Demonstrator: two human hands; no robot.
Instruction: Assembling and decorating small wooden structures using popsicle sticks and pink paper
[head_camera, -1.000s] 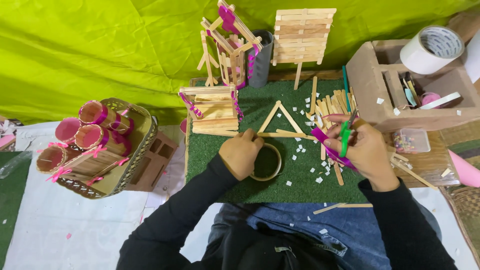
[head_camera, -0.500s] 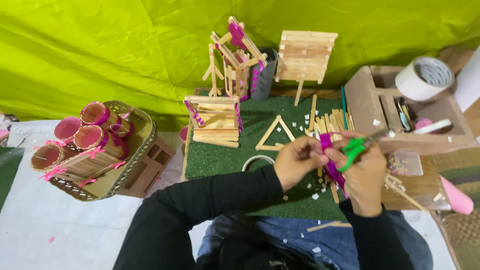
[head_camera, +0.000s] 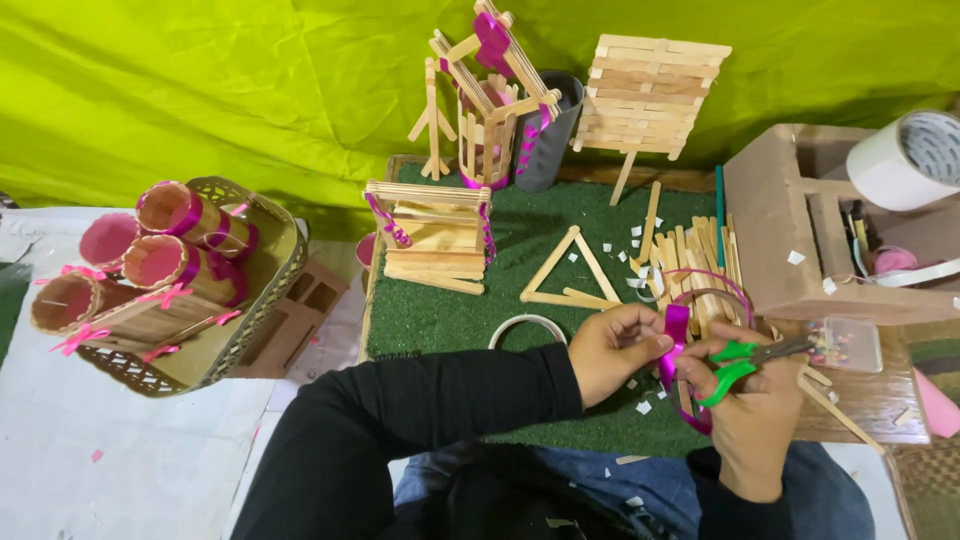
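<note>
Lime-green cloth hung behind, green turf mat (head_camera: 450, 310) laid flat as the work surface and taken as the landmark. Over the mat's near right corner, both hands together: left hand (head_camera: 615, 352) pinching a strip of shiny magenta ribbon (head_camera: 674, 345), right hand (head_camera: 750, 405) clenched through the handles of green scissors (head_camera: 735, 365). Ribbon running roughly upright between the two hands, long axis from top to bottom, upper end at the left fingertips, lower end curling down toward the right wrist. Scissors just right of the ribbon, blades pointing away to the right, possibly closed, though hard to tell at this angle. Left hand nearer the ribbon's upper end; right hand touching its lower loop. Glossy, narrow, slightly twisted, creased near the top. Elsewhere on the mat: a stick triangle (head_camera: 572, 270) at the centre, loose sticks (head_camera: 700, 255) toward the right edge, a stick box (head_camera: 432, 235) toward the back left.
</note>
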